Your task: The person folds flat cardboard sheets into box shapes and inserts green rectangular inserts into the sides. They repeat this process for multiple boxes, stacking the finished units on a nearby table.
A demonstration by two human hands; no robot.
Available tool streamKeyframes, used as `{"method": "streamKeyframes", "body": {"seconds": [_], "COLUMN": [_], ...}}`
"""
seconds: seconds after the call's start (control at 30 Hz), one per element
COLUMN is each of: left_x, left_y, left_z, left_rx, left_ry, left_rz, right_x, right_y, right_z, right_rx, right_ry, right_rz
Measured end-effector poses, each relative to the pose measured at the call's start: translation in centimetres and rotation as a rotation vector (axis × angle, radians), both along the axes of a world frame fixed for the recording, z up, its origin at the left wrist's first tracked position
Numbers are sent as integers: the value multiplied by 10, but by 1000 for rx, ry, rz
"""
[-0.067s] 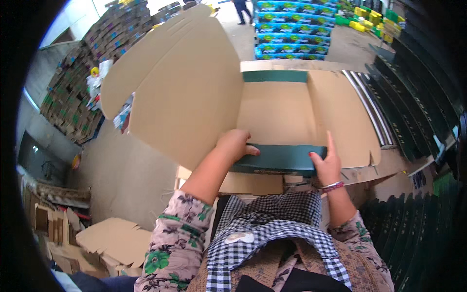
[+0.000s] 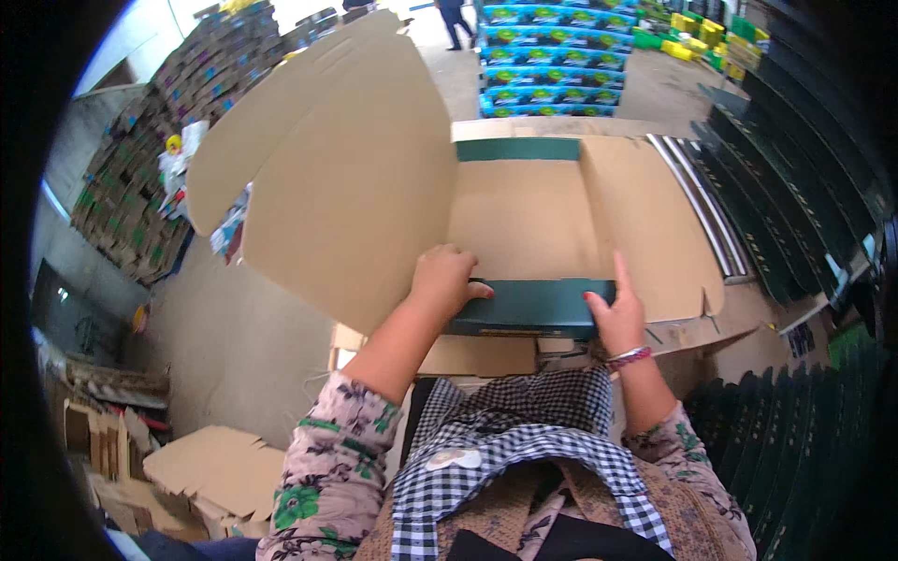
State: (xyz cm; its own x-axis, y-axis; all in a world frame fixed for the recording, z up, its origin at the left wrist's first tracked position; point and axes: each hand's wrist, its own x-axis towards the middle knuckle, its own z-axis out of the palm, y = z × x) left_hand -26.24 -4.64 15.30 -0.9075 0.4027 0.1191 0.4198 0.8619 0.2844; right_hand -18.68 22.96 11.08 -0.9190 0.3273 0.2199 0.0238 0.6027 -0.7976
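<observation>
In front of me lies a partly folded cardboard box (image 2: 524,217), brown inside and dark green on its raised near and far walls. Its large lid panel stands up and leans to the left, while a side flap spreads flat to the right. My left hand (image 2: 443,280) grips the left corner of the near wall, the thumb lying over the green face. At the right corner, my right hand (image 2: 617,313) holds the same wall, thumb on its face and index finger pointing up along the side. Both palms are partly hidden.
Dark green flat box blanks (image 2: 786,196) are stacked on the right. Beyond the table stands a pile of blue printed cartons (image 2: 552,61). Brown cardboard sheets (image 2: 220,467) lie at lower left, and bundled cardboard (image 2: 126,201) rises at far left. A person (image 2: 455,21) stands in the background.
The whole scene sits slightly farther left in the picture. Both hands keep their places on the box's near wall.
</observation>
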Motion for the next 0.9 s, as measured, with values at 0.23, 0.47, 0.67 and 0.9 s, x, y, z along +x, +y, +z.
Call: {"method": "streamKeyframes", "body": {"seconds": [0.23, 0.47, 0.67, 0.9], "left_x": [61, 28, 15, 0], "left_y": [19, 7, -6, -129], "left_z": [-27, -34, -35, -35], "left_rx": [89, -251, -324, -116], "left_ry": [162, -422, -464, 283], "left_rz": [-210, -337, -442, 117], "right_x": [3, -11, -7, 28], "right_y": [7, 1, -21, -113], "right_z": [12, 14, 13, 84], "right_rx": [814, 787, 744, 336], "right_ry": [177, -450, -496, 245], "right_rz": [404, 940, 977, 1178]}}
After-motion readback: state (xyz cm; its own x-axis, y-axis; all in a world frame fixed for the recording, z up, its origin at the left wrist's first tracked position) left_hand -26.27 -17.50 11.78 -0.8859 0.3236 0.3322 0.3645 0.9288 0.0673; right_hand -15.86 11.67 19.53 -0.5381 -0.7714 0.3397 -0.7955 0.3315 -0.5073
